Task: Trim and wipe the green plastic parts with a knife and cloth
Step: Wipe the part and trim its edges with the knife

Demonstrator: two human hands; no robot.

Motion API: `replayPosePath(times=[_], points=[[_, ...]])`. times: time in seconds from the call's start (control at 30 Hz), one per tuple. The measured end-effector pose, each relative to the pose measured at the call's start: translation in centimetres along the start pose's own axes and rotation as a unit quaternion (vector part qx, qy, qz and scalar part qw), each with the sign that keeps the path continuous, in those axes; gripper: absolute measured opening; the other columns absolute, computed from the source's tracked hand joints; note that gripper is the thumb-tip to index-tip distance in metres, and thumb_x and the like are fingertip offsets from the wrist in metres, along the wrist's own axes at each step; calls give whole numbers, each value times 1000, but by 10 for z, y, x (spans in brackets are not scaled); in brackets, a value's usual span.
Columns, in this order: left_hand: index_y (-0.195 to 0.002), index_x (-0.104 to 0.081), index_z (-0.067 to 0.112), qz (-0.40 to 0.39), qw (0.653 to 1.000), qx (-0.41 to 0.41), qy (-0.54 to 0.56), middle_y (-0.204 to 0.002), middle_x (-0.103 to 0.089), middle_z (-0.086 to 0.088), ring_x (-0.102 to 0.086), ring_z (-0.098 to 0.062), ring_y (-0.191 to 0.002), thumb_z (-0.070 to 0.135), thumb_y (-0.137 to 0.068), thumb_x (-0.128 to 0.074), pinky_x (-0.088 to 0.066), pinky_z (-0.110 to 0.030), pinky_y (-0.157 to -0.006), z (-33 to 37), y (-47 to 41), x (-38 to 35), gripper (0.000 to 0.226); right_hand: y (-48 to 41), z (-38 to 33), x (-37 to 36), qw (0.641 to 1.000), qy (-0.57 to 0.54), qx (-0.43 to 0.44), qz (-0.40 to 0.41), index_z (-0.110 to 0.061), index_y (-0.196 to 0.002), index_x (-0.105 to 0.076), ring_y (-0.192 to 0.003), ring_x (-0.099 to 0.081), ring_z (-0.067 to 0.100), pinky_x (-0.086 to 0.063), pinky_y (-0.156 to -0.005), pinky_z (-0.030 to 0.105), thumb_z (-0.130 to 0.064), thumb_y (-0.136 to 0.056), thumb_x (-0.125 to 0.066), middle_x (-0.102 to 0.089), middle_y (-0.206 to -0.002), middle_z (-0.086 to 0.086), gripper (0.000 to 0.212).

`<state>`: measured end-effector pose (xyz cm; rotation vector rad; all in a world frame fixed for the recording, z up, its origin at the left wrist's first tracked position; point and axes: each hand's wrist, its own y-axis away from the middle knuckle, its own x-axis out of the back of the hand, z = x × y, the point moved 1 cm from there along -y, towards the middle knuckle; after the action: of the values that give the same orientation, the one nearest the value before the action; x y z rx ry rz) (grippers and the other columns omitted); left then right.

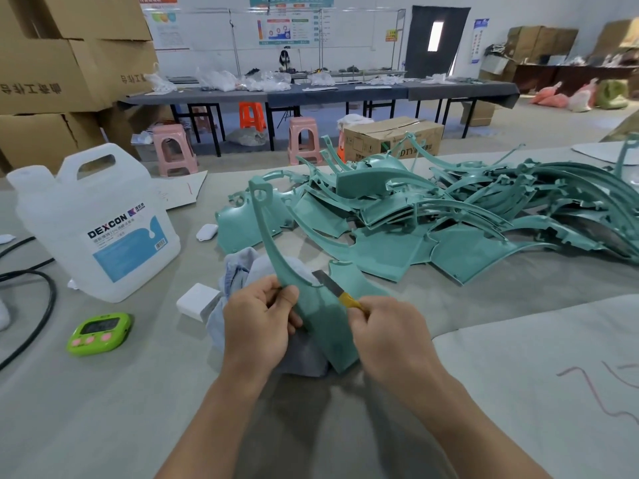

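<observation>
Trimming is in hand: near the tabletop's front edge the left hand (257, 319) grips a green plastic part (313, 305) above the cloth (238, 271), the right hand (383, 331) grasps the knife (337, 288), blade at its notch, and next likely comes a careful scrape along that edge.

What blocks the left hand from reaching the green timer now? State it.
Probably nothing, so yes. The timer lies unobstructed left of the left hand, but its fingers grip the green part, which it must release first.
</observation>
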<state>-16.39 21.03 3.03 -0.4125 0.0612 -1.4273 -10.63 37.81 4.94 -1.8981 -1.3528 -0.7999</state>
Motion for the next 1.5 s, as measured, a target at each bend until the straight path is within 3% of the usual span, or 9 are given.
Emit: replayPosePath(times=[0.13, 0.33, 0.4, 0.67, 0.77, 0.9, 1.03, 1.27, 1.5], points=[[-82, -71, 29, 10, 1000, -8, -6, -52, -64, -4, -55, -11, -42, 6, -95, -67, -48, -20, -47, -2, -1, -1, 27, 2, 1, -2, 998, 6, 58, 32, -20, -62, -39, -61, -47, 24, -34, -58, 37, -36, -100, -51, -47, -57, -1, 43], [-83, -70, 22, 11, 1000, -11, -8, -52, -65, -3, -56, -10, -42, 6, -95, -67, -47, -19, -46, -5, 0, 0, 21, -4, 26, 12, 989, -46, -8, 137, -17, -61, -42, -56, -45, 23, -30, -53, 37, -32, -100, -54, -46, -52, -2, 44], [-82, -70, 18, 17, 1000, 3, -8, -52, -65, -4, -58, -12, -42, 7, -95, -67, -49, -21, -47, -8, -1, -1, 18, -4, 42, 20, 981, -106, -56, 154, -9, -65, -55, -50, -45, 21, -35, -51, 39, -28, -97, -56, -52, -50, 4, 37], [-93, -49, 0, 10, 982, 91, 165, -65, -63, -13, -70, -23, -54, -5, -101, -51, -58, -26, -51, -10, 1, -19, 10, 1, 67, 20, 910, -328, -242, 80, -10, -71, -69, -44, -51, 16, -41, -54, 33, -19, -94, -57, -64, -50, 3, 27], [-82, -44, 11, -26, 977, 91, 189, -65, -65, -8, -72, -25, -59, -10, -99, -51, -59, -27, -54, -9, 5, -21, 27, -8, 51, 18, 839, -471, -271, 17, -7, -71, -60, -35, -38, 13, -27, -35, 20, -6, -92, -58, -53, -47, 4, 21], [-72, -56, 22, -30, 985, 61, 156, -70, -64, -7, -70, -27, -70, -15, -90, -59, -61, -29, -64, -10, 5, -18, 41, -13, 39, 20, 759, -589, -276, -39, -10, -73, -53, -36, -29, 11, -18, -39, 20, -9, -96, -55, -45, -49, 3, 23], [-93, -81, 23, -29, 977, 99, 185, -77, -77, -1, -71, -13, -62, -5, -85, -73, -58, -22, -58, -5, 8, -25, 31, -8, 39, 20, 723, -643, -239, -77, -6, -74, -53, -39, -25, 17, -19, -45, 26, -8, -97, -52, -42, -53, 9, 23], [-91, -74, 14, 60, 953, 158, 253, -60, -71, -1, -62, -11, -45, -1, -89, -69, -54, -22, -46, -3, 6, -25, 17, 12, 28, 7, 625, -715, -215, -230, -9, -76, -59, -37, -32, 13, -28, -39, 24, -21, -97, -53, -43, -54, 3, 25], [-101, -73, 15, 61, 944, 146, 289, -64, -72, 2, -62, -8, -48, -2, -88, -68, -54, -19, -50, 1, 5, -22, 22, 16, 33, 5, 608, -715, -251, -236, -7, -77, -55, -34, -30, 10, -22, -36, 22, -14, -87, -54, -41, -51, 0, 12]])
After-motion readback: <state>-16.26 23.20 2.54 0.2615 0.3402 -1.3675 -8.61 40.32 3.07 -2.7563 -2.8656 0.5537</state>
